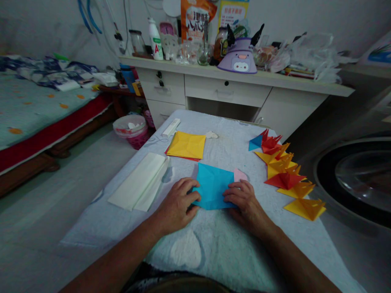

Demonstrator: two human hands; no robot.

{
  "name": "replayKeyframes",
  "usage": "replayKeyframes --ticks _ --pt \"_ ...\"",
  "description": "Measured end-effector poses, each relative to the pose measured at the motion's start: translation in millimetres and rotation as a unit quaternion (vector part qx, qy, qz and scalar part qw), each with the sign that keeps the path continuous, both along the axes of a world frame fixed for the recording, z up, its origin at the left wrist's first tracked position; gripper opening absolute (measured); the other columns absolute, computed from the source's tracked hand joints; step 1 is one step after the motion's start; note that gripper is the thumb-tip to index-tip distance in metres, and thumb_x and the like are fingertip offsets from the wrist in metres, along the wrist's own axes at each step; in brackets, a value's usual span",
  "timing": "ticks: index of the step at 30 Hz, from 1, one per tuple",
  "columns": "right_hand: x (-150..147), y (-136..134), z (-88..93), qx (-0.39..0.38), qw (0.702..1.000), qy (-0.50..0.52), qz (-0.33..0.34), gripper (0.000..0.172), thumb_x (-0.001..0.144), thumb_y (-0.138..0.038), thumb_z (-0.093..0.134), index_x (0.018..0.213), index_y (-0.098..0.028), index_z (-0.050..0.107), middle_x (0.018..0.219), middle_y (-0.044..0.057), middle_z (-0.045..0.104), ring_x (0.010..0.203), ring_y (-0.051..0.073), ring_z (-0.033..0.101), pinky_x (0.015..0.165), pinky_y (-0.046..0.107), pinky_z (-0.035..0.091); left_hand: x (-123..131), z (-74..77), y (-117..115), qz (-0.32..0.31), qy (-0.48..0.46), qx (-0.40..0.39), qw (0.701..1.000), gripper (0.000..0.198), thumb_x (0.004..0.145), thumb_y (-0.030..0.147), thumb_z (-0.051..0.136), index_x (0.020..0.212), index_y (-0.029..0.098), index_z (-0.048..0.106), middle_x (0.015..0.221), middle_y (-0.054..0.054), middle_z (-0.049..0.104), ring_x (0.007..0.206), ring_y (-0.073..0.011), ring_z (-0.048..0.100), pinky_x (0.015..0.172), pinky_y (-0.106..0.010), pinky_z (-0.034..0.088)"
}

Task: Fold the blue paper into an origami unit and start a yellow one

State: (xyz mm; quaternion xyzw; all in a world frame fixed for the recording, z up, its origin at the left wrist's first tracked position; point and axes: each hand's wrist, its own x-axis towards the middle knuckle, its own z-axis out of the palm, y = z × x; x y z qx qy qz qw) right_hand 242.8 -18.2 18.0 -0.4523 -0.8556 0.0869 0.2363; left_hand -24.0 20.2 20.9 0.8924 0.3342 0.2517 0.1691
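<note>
Blue paper (pixel 214 188), folded and creased, lies flat on the pale cloth (pixel 214 248) that covers the bench, near its middle and close to the person. The left hand (pixel 177 205) presses on the paper's left corner with fingers spread and flat, its grip released, holding nothing. The right hand (pixel 244 201) rests on the lower right edge, fingertips curled down onto the sheet, likewise pinning it and not clenched around it. A small pink piece (pixel 240 175) peeks out just beside the blue paper's upper right corner, touching it. Behind the blue paper lies a stack of yellow sheets (pixel 187 145) with a red edge showing beneath. To the left, a folded white cloth (pixel 139 186) lies along the bench edge. To the right, a row of folded paper shapes (pixel 284 173) in red, yellow, orange and blue runs along the bench side. A white desk (pixel 226 91) crowded with bottles and bags stands behind, and a bed (pixel 36 110) lies off to the left.
</note>
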Motion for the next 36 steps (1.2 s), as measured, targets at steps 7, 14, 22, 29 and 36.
replayKeyframes --ticks 7,14,22,29,36 --pt "-3.3 5.5 -1.1 -0.014 0.999 0.036 -0.018 0.013 0.087 -0.021 0.056 0.098 -0.023 0.063 0.101 0.006 0.068 0.106 0.025 0.056 0.098 0.05 0.036 -0.5 -1.3 -3.2 0.046 0.007 -0.008 0.999 0.006 0.08 0.016 0.064 0.079 0.022 0.064 0.112 -0.005 0.056 0.117 -0.0264 0.046 0.102 -0.047 0.035" --pt "-1.9 10.3 -11.9 -0.028 0.994 0.052 -0.097 0.011 0.09 -0.027 0.056 0.093 -0.02 0.065 0.113 0.011 0.062 0.108 0.027 0.053 0.094 0.048 0.042 -0.5 -2.2 3.5 0.076 -0.004 -0.071 0.995 0.003 0.08 0.018 0.064 0.078 0.02 0.064 0.105 -0.005 0.057 0.108 -0.0245 0.05 0.096 -0.044 0.038" --pt "-2.7 23.6 -15.7 -0.053 0.987 0.054 -0.143 0.018 0.086 -0.03 0.06 0.073 -0.02 0.065 0.099 0.007 0.064 0.096 0.023 0.058 0.086 0.043 0.044 1.8 -4.5 4.3 0.096 -0.008 -0.085 0.992 0.007 0.084 0.021 0.06 0.078 0.018 0.06 0.093 -0.004 0.056 0.096 -0.0219 0.052 0.088 -0.04 0.04" --pt "-4.1 26.3 -13.8 -0.051 0.986 0.033 -0.154 0.018 0.081 -0.029 0.065 0.066 -0.02 0.061 0.096 0.006 0.063 0.093 0.023 0.057 0.085 0.042 0.043 3.0 -3.9 3.6 0.114 0.0 -0.08 0.99 0.012 0.082 0.021 0.063 0.072 0.018 0.057 0.091 -0.004 0.054 0.094 -0.0221 0.051 0.084 -0.039 0.04" --pt "-8.3 25.2 -19.1 -0.009 0.984 0.034 -0.175 0.014 0.078 -0.025 0.065 0.067 -0.021 0.057 0.091 0.006 0.063 0.089 0.024 0.056 0.082 0.042 0.043 4.1 -7.7 3.4 0.128 0.001 -0.077 0.989 0.01 0.08 0.02 0.063 0.072 0.018 0.057 0.091 -0.003 0.054 0.094 -0.0218 0.051 0.087 -0.04 0.04"
